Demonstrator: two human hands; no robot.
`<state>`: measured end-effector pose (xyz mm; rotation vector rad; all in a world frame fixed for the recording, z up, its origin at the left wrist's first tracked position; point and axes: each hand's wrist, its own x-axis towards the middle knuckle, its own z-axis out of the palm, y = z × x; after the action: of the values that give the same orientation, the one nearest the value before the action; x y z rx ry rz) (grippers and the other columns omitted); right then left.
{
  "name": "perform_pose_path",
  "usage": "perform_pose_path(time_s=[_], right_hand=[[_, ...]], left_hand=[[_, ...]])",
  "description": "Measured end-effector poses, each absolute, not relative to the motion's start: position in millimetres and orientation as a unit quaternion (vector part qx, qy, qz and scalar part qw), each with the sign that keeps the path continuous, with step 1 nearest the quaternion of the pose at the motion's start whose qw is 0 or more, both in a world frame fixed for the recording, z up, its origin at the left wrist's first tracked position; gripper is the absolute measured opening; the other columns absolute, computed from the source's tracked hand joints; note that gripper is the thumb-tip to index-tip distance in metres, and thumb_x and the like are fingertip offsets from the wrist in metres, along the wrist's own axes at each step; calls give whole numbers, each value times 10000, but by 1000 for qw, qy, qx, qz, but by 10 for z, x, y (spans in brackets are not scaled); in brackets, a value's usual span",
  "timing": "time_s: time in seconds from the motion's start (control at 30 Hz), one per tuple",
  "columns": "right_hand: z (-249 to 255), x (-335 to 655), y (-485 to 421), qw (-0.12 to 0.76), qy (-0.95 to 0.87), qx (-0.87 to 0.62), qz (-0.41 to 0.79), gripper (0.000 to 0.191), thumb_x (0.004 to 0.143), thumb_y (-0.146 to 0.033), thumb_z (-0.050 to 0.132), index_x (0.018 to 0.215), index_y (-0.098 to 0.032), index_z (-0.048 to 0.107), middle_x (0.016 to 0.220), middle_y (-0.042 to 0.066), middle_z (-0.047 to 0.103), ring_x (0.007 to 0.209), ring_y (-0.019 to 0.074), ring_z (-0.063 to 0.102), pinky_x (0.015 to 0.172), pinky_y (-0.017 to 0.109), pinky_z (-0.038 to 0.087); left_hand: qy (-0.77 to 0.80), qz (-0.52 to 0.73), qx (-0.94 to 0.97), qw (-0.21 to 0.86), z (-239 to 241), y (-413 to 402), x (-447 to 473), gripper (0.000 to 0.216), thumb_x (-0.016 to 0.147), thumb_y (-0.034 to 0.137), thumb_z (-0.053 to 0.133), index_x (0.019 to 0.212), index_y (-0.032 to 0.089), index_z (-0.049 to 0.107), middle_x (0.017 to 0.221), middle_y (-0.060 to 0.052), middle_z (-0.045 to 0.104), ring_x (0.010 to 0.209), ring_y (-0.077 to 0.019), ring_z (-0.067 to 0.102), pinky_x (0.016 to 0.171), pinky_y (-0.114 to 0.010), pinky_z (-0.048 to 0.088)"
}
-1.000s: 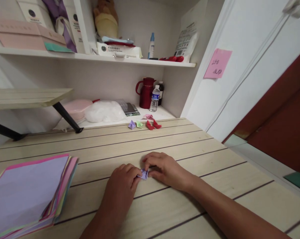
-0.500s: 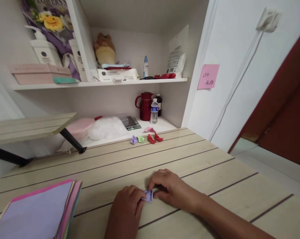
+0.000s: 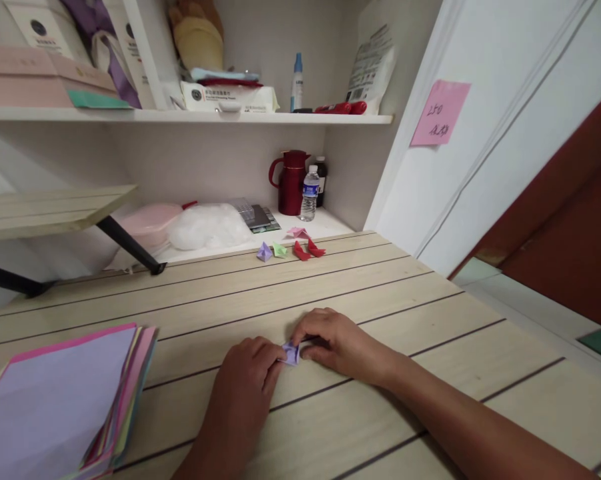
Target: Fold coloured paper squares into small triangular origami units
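A small folded piece of purple paper (image 3: 291,354) lies on the wooden table (image 3: 380,287) between my two hands. My left hand (image 3: 253,365) pinches its left side between thumb and fingers. From above, the bent fingers of my right hand (image 3: 325,339) touch its upper right edge, with the thumb just beside it; whether they grip it is hard to make out. Further back on the table stand finished-looking folded papers: a purple one (image 3: 264,252), a green one (image 3: 279,250), a pink one (image 3: 297,233) and two red ones (image 3: 308,249).
To the left lies a stack of coloured paper (image 3: 55,393). A raised wooden stand (image 3: 55,207) on black legs is behind it. The shelf at the back holds a red jug (image 3: 293,183), a water bottle (image 3: 309,194) and a white plastic bag (image 3: 208,227).
The camera has tilted downward and come a little closer, so the table and hands sit higher in view. Both hands keep nearly the same pose around the purple paper.
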<state>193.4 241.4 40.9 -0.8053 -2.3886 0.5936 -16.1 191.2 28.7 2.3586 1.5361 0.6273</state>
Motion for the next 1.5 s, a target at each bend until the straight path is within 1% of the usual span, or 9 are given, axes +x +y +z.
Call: perform_pose_path(time_s=[0.17, 0.57, 0.7, 0.83, 1.0, 1.17, 1.33, 1.43, 1.5], right_hand=[[359, 1939, 2438, 268, -892, -294, 216, 177, 817, -46, 666, 851, -216, 629, 880, -10, 726, 849, 163, 654, 842, 298, 464], [347, 1940, 2457, 263, -893, -301, 207, 176, 809, -54, 681, 832, -222, 633, 897, -12, 727, 870, 168, 655, 854, 299, 456], [365, 1938, 2437, 259, -895, -291, 218, 161, 814, -181, 751, 917, -231, 639, 1003, 11, 723, 977, 191, 652, 939, 338, 437], [381, 1934, 2413, 266, -890, -279, 243, 196, 858, -304, 728, 1026, -240, 650, 1096, 47, 703, 1185, 217, 590, 1013, 349, 417], [381, 1906, 2375, 285, -875, -306, 243, 156, 895, -282, 676, 1044, -238, 673, 1216, 83, 651, 1186, 223, 588, 1018, 362, 445], [373, 1879, 2338, 320, -849, -321, 271, 148, 884, -196, 660, 1025, -234, 687, 1250, 90, 615, 1169, 217, 597, 971, 346, 496], [380, 1830, 2264, 329, -832, -360, 265, 71, 848, -186, 680, 886, -230, 721, 1252, 87, 598, 1190, 233, 587, 956, 351, 511], [395, 1785, 2207, 317, -838, -381, 230, 92, 808, -247, 740, 899, -246, 732, 1316, 78, 577, 1213, 260, 568, 994, 401, 483], [403, 1756, 2178, 308, -845, -390, 199, 98, 790, -242, 753, 886, -247, 734, 1337, 74, 576, 1220, 278, 559, 1007, 439, 460]], left_hand=[[530, 190, 815, 134, 308, 1924, -165, 223, 938, 170, 462, 924, 210, 681, 937, -44, 687, 884, -225, 594, 812, -384, 440], [551, 196, 796, 158, 368, 1903, -157, 187, 882, 92, 495, 859, 213, 635, 945, -33, 669, 898, -215, 578, 810, -360, 431], [546, 197, 798, 161, 355, 1884, -145, 154, 843, 76, 559, 884, 210, 622, 961, -30, 662, 918, -220, 573, 839, -376, 427], [569, 197, 782, 162, 357, 1865, -124, 258, 777, 50, 636, 980, 206, 603, 981, -33, 660, 930, -228, 579, 847, -380, 435], [589, 197, 765, 171, 397, 1829, -100, 222, 781, 87, 654, 949, 207, 574, 956, -32, 662, 916, -231, 592, 817, -368, 449], [580, 216, 767, 167, 382, 1821, -130, 313, 743, 61, 667, 983, 219, 542, 968, -26, 659, 917, -221, 605, 822, -352, 458], [583, 239, 761, 157, 320, 1852, -216, 301, 777, 3, 519, 994, 211, 510, 915, -29, 640, 853, -198, 612, 778, -331, 467], [585, 247, 758, 150, 317, 1851, -233, 333, 790, -36, 406, 991, 210, 507, 918, -40, 640, 827, -195, 608, 768, -341, 462], [579, 250, 762, 149, 318, 1837, -213, 305, 808, -20, 414, 974, 215, 516, 934, -41, 646, 837, -199, 606, 781, -351, 460]])
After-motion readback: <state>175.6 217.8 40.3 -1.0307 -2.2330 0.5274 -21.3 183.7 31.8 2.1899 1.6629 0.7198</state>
